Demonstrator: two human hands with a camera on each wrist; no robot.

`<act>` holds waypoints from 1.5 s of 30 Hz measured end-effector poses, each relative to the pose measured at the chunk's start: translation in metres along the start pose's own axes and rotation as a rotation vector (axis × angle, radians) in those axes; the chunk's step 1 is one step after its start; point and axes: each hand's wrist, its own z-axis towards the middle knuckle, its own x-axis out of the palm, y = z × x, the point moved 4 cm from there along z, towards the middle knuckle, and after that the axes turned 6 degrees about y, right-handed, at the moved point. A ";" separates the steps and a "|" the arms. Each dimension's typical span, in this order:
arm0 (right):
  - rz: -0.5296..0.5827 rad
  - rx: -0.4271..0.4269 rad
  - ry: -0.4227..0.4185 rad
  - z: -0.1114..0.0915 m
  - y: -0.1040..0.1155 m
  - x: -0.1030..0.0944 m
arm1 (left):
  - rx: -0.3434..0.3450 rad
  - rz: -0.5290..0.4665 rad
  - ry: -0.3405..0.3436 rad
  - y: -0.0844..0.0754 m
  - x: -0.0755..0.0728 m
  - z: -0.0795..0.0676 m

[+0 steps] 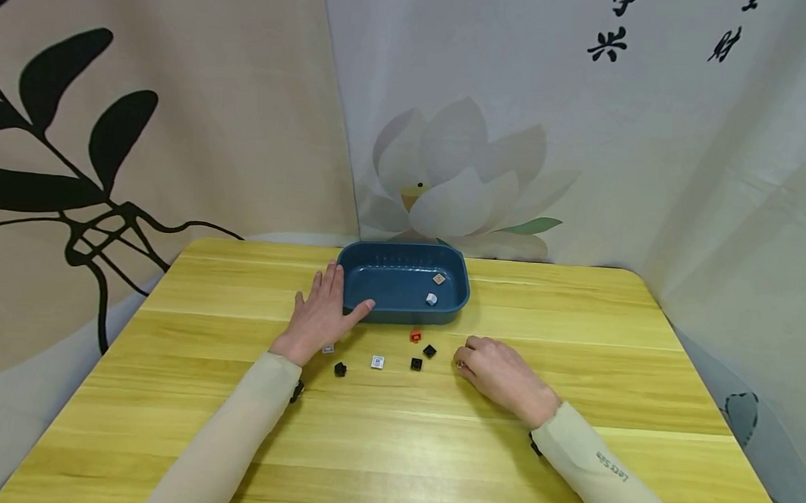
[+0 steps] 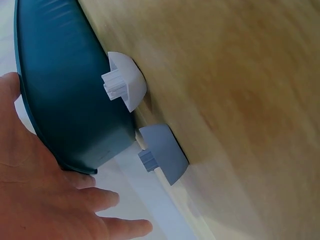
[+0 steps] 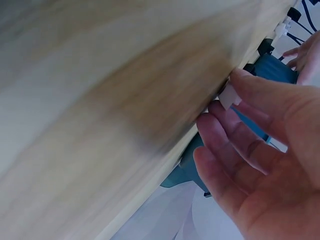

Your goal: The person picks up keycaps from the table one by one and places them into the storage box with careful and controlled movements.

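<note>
My left hand (image 1: pixel 319 315) rests on the left end of the blue tray (image 1: pixel 399 317), fingers extended along its side and the thumb by the front rim. In the left wrist view, a white keycap (image 2: pixel 131 82) and a grey keycap (image 2: pixel 167 152) lie tipped with their stems showing. My right hand (image 1: pixel 499 374), right of the loose keycaps, pinches a pale keycap (image 3: pixel 228 96) between thumb and fingers close to the tabletop. Inside the tray are a tan keycap (image 1: pixel 439 279) and a white keycap (image 1: pixel 431 299).
On the wooden table (image 1: pixel 393 448), a red keycap (image 1: pixel 415 336) sits before the tray, with black keycaps (image 1: pixel 416 365) nearby. A white keycap (image 1: pixel 377 362) and another black keycap (image 1: pixel 340 369) lie farther left. Behind the table hangs a printed curtain (image 1: pixel 468 57).
</note>
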 end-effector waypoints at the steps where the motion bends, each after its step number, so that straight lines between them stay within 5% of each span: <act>1: 0.002 0.002 0.000 0.000 0.000 0.000 | -0.002 0.000 0.001 0.000 0.000 0.000; 12: 0.039 0.031 -0.001 -0.001 -0.002 0.000 | 0.002 -0.013 -0.007 0.001 0.000 -0.001; 31: 0.116 0.105 -0.395 0.015 -0.002 -0.041 | -0.004 -0.009 -0.007 -0.001 0.001 -0.003; 45: 0.157 0.155 -0.400 0.059 -0.014 -0.048 | 0.001 -0.020 0.001 0.001 0.003 0.000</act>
